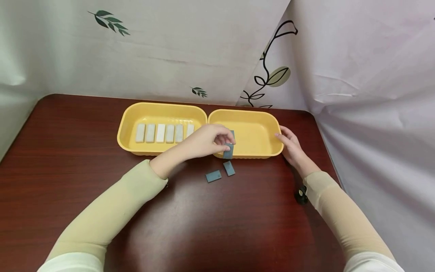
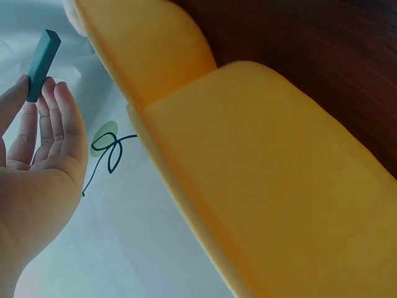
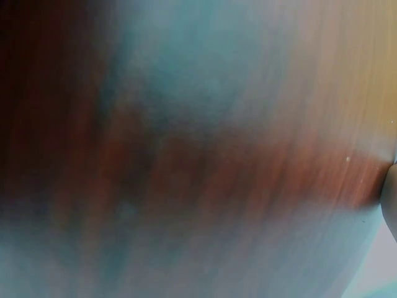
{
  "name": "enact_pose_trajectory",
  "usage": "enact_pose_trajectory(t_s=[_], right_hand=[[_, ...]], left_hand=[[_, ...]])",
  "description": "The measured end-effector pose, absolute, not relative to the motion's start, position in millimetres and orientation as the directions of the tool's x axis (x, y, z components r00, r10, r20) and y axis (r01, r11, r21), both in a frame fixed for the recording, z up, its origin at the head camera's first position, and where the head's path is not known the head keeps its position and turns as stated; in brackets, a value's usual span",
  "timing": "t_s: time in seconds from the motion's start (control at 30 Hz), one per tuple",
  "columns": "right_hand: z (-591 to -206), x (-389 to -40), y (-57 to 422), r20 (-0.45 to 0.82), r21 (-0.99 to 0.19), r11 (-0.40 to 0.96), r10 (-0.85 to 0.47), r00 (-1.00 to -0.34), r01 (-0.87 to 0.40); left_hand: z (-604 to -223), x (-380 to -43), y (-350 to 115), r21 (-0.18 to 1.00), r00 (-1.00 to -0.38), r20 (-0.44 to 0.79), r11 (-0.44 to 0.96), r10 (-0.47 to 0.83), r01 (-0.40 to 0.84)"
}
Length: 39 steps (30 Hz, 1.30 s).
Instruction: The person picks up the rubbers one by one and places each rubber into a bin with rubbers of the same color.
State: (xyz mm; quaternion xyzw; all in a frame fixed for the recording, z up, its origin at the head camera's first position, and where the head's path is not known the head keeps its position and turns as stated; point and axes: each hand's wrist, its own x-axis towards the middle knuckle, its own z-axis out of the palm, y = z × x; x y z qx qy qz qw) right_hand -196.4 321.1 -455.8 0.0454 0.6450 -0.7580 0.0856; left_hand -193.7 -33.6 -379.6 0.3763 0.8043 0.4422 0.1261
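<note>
My left hand [image 1: 207, 141] pinches a small blue-grey rectangular block [image 1: 228, 151] over the near left rim of the right yellow tray [image 1: 258, 154]. In the left wrist view the block [image 2: 43, 65] stands out between thumb and fingertips, its long side tilted upward. Part of another blue-grey block [image 1: 232, 133] shows just behind the fingers, inside that tray. Two more blue-grey blocks, one slanted [image 1: 229, 168] and one lying crosswise [image 1: 213, 176], rest on the table before the tray. My right hand [image 1: 293, 145] holds the tray's right end, thumb at the rim and fingers outside.
A second yellow tray [image 1: 134, 106] adjoins on the left, with several whitish blocks [image 1: 160, 133] in a row. The dark red-brown table [image 1: 217, 226] meets hanging patterned cloth [image 1: 163, 56] at the back and right. A small black device [image 1: 301, 195] sits by the right wrist.
</note>
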Motion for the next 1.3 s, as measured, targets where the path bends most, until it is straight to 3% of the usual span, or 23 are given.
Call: enact_pose_trajectory(t_s=[0.7,1.3], right_hand=[[-455,-195,321,-0.187,-0.971,-0.137,-0.073,-0.98,0.196],[-455,-195,320,-0.177,-0.972,-0.146,-0.073,-0.981,0.186]], left_hand=[[-384,-231,11,0.845,-0.781,0.097,0.364,0.617,0.392],[-404,-249,32,0.844,-0.82,0.045,0.417,0.57,0.337]])
